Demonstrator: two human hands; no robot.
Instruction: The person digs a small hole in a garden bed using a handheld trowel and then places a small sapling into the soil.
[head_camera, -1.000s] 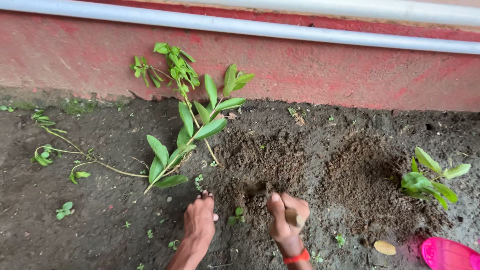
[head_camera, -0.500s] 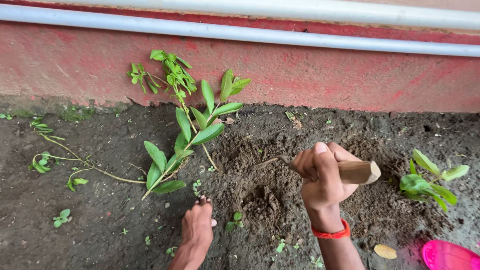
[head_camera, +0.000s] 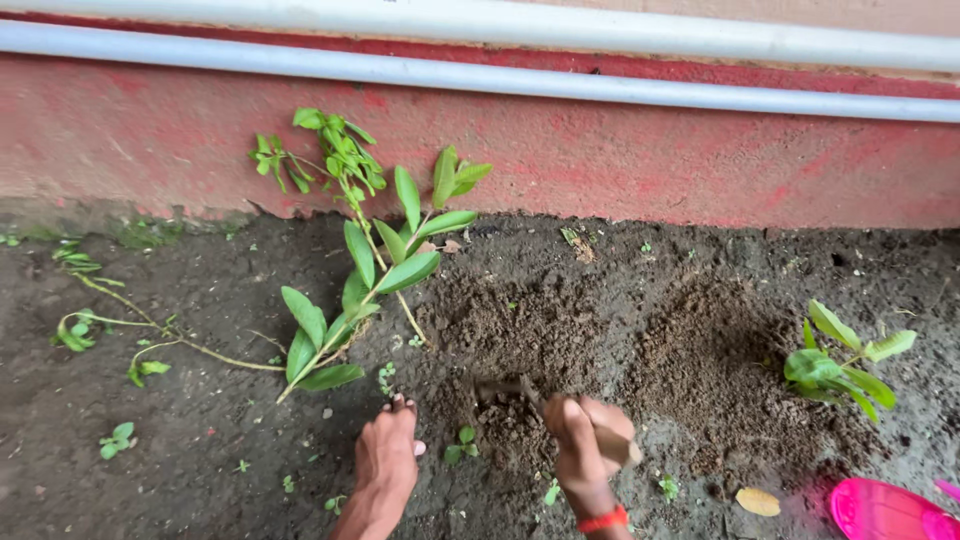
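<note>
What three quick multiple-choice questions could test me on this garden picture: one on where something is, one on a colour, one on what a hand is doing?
1. Where does the small planted seedling stand?
A. At the right, beside the mound of loose soil
B. On top of the grey pipe
C. Under the left hand

2. What colour is the band on the right wrist?
A. Blue
B. Orange-red
C. White

3. What is the right hand doing?
A. Resting flat and empty on the ground
B. Gripping a wooden-handled tool with its end in the soil
C. Holding a leafy cutting in the air

Answers:
1. A, its leaves rise from the soil mound near the pink object.
2. B, the band shows orange-red.
3. B, fingers wrap the tool; the left hand is pressed on the ground.
</note>
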